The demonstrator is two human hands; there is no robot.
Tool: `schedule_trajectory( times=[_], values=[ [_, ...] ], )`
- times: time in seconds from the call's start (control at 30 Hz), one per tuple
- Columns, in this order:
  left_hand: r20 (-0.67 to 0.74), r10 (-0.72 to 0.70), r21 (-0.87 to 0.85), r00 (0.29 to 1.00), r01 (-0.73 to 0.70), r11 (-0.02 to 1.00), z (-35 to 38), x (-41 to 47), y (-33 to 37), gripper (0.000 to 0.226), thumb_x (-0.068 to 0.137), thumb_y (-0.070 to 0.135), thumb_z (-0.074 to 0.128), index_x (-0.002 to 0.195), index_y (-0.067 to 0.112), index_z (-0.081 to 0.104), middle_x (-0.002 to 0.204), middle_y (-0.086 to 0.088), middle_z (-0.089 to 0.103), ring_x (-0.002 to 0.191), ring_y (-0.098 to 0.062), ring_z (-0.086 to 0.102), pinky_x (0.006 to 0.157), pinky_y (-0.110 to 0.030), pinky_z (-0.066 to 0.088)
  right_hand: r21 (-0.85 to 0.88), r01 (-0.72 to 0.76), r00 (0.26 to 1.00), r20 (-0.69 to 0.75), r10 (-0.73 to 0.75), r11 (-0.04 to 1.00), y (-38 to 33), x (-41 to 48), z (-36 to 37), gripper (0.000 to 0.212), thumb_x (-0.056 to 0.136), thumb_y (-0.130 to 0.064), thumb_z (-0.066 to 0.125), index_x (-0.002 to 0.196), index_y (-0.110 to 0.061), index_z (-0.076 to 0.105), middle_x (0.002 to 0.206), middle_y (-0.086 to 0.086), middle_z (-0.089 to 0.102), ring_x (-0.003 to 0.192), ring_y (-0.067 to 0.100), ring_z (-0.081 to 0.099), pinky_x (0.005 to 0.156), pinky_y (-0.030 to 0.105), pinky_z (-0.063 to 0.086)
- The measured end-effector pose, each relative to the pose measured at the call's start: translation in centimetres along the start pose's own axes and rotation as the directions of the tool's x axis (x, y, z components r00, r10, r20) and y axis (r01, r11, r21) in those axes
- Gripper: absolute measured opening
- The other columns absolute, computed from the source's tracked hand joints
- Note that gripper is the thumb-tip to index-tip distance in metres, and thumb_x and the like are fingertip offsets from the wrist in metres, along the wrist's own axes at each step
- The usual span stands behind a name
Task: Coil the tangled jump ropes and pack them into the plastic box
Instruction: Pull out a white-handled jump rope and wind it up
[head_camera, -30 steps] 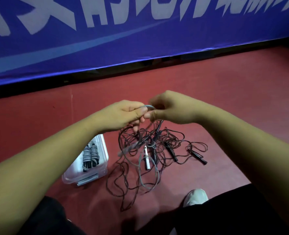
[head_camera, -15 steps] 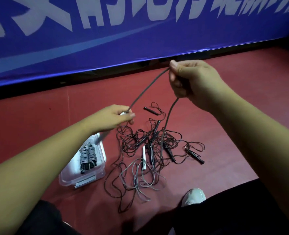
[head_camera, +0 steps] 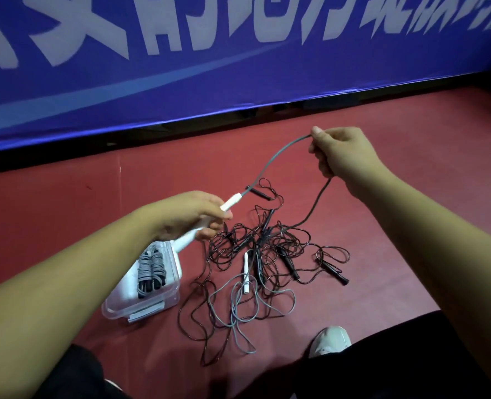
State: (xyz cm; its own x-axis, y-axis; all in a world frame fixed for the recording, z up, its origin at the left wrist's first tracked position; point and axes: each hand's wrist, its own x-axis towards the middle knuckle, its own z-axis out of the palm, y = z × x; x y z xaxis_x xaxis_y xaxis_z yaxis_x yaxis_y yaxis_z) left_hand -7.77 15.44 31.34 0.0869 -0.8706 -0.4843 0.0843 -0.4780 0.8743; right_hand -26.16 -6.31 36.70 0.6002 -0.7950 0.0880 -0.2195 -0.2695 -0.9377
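A tangle of thin black and grey jump ropes (head_camera: 263, 254) with black and white handles lies on the red floor. My left hand (head_camera: 193, 216) grips a white handle (head_camera: 230, 202) of a grey rope (head_camera: 276, 156). That rope arcs up to my right hand (head_camera: 337, 151), which pinches it high above the pile; from there it drops back into the tangle. Left of the pile stands a clear plastic box (head_camera: 170, 295) holding one coiled grey rope (head_camera: 149, 270).
A blue banner wall (head_camera: 238, 67) with white lettering runs across the back, with a dark gap at its foot. My white shoe (head_camera: 329, 339) and black trousers are at the bottom edge. Red floor stretches to the right and left.
My hands started together over the pile, then drew apart. My right hand lifted the rope up and right, then dropped slightly; the white handle now shows in my left hand.
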Motion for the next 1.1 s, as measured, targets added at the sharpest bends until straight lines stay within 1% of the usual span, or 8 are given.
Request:
schedule_trajectory(
  times=[0.13,0.23,0.4,0.63,0.7,0.83,0.93,1.1],
  values=[
    [-0.092,0.06,-0.306,0.994,-0.085,0.948,-0.1,-0.3,1.3,0.017,0.098,0.009,0.048,0.111,0.01,0.06,0.073,-0.012,0.058,0.053,-0.016,0.057,0.046,-0.022,0.049,-0.046,-0.044,0.997,-0.058,0.041,0.998,1.6,0.9,-0.7,0.045,0.104,-0.031,0.05,0.068,-0.007,0.06,0.055,0.005,0.043,0.037,0.014,0.038,0.042,0.022,0.031],
    [-0.068,0.112,-0.406,0.991,-0.13,0.905,-0.4,-0.8,1.9,0.025,0.098,0.029,0.049,0.12,0.025,0.06,0.061,0.0,0.046,0.035,-0.002,0.031,0.036,-0.014,0.021,-0.106,-0.057,0.998,-0.04,0.053,0.993,2.8,1.2,-0.9,0.045,0.103,-0.032,0.05,0.068,-0.007,0.062,0.054,0.005,0.043,0.035,0.014,0.04,0.044,0.025,0.033],
    [-0.128,0.248,-0.749,0.96,-0.257,0.611,-0.4,0.1,3.0,0.039,0.063,0.003,0.076,0.095,0.007,0.056,0.056,0.006,0.035,0.033,-0.001,0.029,0.03,-0.013,0.023,-0.275,-0.058,0.989,0.113,0.093,0.96,4.1,1.1,-0.9,0.044,0.099,-0.042,0.056,0.075,-0.007,0.067,0.056,0.005,0.053,0.044,0.017,0.052,0.05,0.027,0.044],
    [-0.544,0.219,-0.727,0.81,-0.585,0.359,-5.5,-0.9,4.1,0.014,0.079,0.003,0.051,0.08,0.014,0.043,0.052,0.008,0.033,0.035,-0.002,0.027,0.033,-0.014,0.023,-0.478,-0.165,0.742,0.517,0.428,0.863,8.6,0.3,-0.8,0.025,0.1,-0.029,0.056,0.094,-0.008,0.069,0.078,0.008,0.07,0.089,0.032,0.07,0.091,0.047,0.052],
    [-0.565,0.136,-0.701,0.814,-0.56,0.443,-6.2,-0.7,3.5,0.017,0.09,0.003,0.045,0.08,0.016,0.041,0.053,0.007,0.037,0.037,-0.001,0.03,0.036,-0.011,0.024,-0.442,-0.193,0.731,0.531,0.429,0.876,8.9,0.0,-0.4,0.022,0.101,-0.021,0.055,0.095,-0.003,0.068,0.072,0.008,0.064,0.084,0.036,0.07,0.087,0.048,0.053],
    [-0.558,0.175,-0.325,0.811,-0.407,0.854,-3.3,0.3,2.8,0.016,0.096,0.002,0.047,0.087,0.015,0.045,0.075,-0.006,0.072,0.042,-0.008,0.052,0.036,-0.015,0.033,-0.359,-0.002,0.814,0.542,0.21,0.933,5.0,-0.5,1.6,0.022,0.099,-0.023,0.06,0.092,-0.007,0.073,0.06,0.001,0.051,0.052,0.018,0.049,0.054,0.035,0.048],
    [-0.393,0.248,-0.143,0.885,-0.325,0.935,0.3,0.8,2.8,0.018,0.089,0.004,0.064,0.096,0.013,0.051,0.096,-0.014,0.074,0.051,-0.022,0.064,0.032,-0.017,0.032,-0.258,0.178,0.748,0.662,0.04,0.95,0.8,-1.7,3.9,0.017,0.095,-0.023,0.066,0.087,-0.01,0.075,0.056,0.0,0.051,0.052,0.019,0.042,0.047,0.027,0.036],
    [-0.169,0.191,-0.091,0.967,-0.208,0.974,2.2,0.7,2.4,0.005,0.1,0.011,0.048,0.098,0.01,0.053,0.07,-0.015,0.065,0.033,-0.012,0.039,0.03,-0.016,0.026,-0.203,0.253,0.761,0.645,-0.065,0.946,-1.6,-1.9,5.0,0.028,0.093,-0.024,0.069,0.077,-0.001,0.07,0.056,0.007,0.054,0.05,0.02,0.041,0.047,0.027,0.032]
  ],
)
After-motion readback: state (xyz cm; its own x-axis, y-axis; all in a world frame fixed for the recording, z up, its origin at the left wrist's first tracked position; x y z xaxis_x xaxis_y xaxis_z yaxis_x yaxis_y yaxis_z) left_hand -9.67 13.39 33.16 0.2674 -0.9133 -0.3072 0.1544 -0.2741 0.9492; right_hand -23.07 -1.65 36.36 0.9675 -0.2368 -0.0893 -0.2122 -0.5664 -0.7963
